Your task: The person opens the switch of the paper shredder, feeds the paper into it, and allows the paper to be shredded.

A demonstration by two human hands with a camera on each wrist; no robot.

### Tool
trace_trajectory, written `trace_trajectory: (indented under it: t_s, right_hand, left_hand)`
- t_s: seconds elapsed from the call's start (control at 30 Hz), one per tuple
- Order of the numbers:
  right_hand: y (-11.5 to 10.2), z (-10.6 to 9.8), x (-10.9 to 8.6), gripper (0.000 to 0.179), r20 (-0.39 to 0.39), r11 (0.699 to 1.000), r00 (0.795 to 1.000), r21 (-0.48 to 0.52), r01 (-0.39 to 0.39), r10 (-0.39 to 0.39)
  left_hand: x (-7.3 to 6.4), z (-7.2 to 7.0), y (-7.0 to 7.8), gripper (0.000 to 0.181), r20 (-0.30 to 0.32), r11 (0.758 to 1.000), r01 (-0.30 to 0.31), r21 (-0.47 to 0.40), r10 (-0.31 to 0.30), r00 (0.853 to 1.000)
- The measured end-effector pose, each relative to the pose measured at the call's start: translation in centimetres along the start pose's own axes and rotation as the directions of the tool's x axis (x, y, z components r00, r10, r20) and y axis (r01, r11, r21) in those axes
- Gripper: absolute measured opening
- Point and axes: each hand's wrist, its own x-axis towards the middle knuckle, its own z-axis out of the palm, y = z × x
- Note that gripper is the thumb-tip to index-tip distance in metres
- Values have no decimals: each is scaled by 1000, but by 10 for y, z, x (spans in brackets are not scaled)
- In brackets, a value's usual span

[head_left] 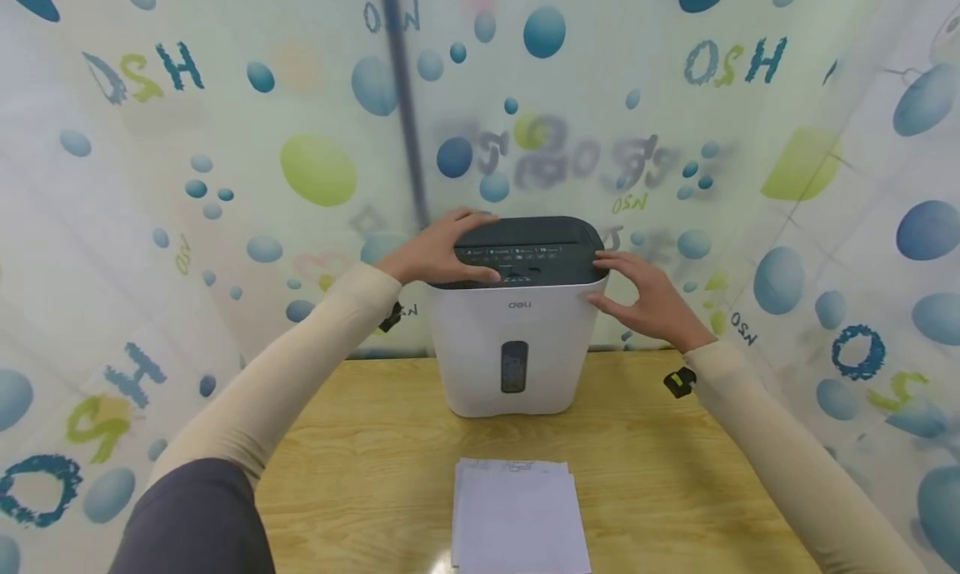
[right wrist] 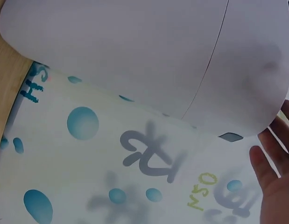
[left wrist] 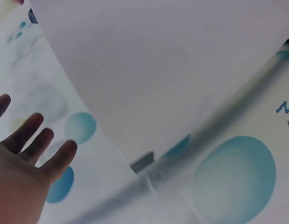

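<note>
A white paper shredder (head_left: 480, 349) with a dark top (head_left: 551, 232) and a small dark window stands upright at the back of the wooden table. My left hand (head_left: 438, 249) is at the left end of its top, thumb and fingers spread apart. In the left wrist view, the left hand (left wrist: 23, 172) shows extended fingers beside the white casing (left wrist: 149, 79). At the right end, my right hand (head_left: 645, 299) has its fingers and thumb extended against the corner. Fingers of the right hand (right wrist: 279, 186) appear beside the casing's edge in the right wrist view; exact contact is unclear.
A stack of white paper (head_left: 517, 520) lies on the table (head_left: 360, 474) in front of the shredder. Behind and on both sides hangs a pale curtain (head_left: 315, 74) printed with blue and green drops. A dark vertical pole shows through it.
</note>
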Motion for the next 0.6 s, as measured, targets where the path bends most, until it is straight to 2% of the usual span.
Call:
trace_trajectory:
  t_s: [0.13,0.27,0.4,0.6]
  right_hand:
    - [6,-4,-6,70,0,997,998,-33,-68,68]
    - [12,-7,-11,80,-15,991,994,-79,-108,107]
    - [14,-9,-17,87,-11,986,991,-97,-136,136]
    - [20,-9,-28,96,-2,973,982,-133,-186,188]
  left_hand:
    - [-19,0,-13,99,-105,1000,29,-12,-30,994]
    - [-39,5,-26,105,-197,997,73,-11,-74,978]
    - [-57,14,-39,109,-286,992,123,-24,-124,950]
    - [-82,32,-58,112,-379,979,198,-56,-205,903]
